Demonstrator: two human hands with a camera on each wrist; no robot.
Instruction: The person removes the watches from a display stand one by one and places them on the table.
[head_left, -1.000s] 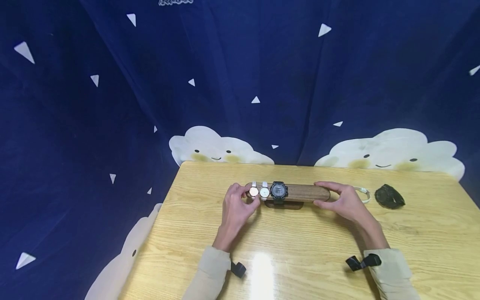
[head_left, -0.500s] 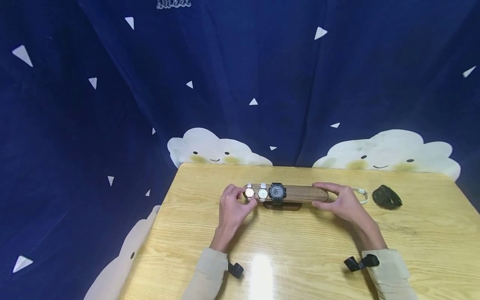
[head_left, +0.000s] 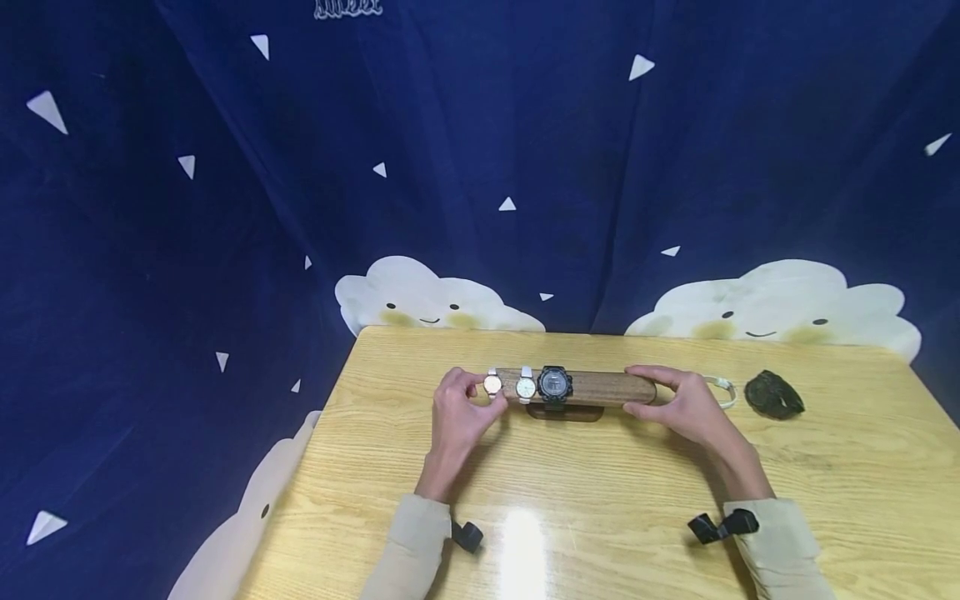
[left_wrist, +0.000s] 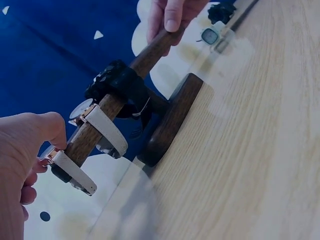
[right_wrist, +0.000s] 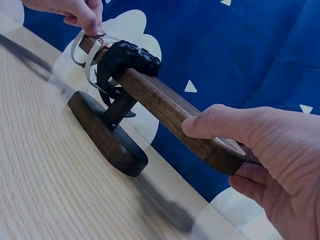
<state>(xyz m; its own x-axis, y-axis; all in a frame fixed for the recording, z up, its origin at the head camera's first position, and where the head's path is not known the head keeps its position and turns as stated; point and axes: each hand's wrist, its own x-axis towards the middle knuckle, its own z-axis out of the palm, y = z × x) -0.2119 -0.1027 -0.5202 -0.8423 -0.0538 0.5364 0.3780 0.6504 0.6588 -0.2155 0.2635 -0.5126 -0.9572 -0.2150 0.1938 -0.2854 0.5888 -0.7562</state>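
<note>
A dark wooden watch stand (head_left: pixel 603 387) with a raised bar on a rounded base (right_wrist: pixel 102 131) stands on the table. At the bar's left end my left hand (head_left: pixel 461 414) pinches a white-strapped watch (head_left: pixel 492 384) with a pinkish face. Its strap loops round the bar in the left wrist view. A second white-strapped watch (head_left: pixel 526 387) sits beside it, then a chunky black watch (head_left: pixel 554 383). My right hand (head_left: pixel 686 406) grips the bar's right end, thumb on the near side and fingers on the far side.
Right of the stand lie a pale-strapped watch (head_left: pixel 724 390) with a squarish face (left_wrist: pixel 210 35) and a black watch (head_left: pixel 774 395). The wooden table (head_left: pixel 600 508) meets a dark blue curtain (head_left: pixel 480 150) along its back edge.
My left hand has slid the pinkish-faced watch left along the bar, opening a gap to the second white-strapped watch. My right hand keeps its grip on the right end.
</note>
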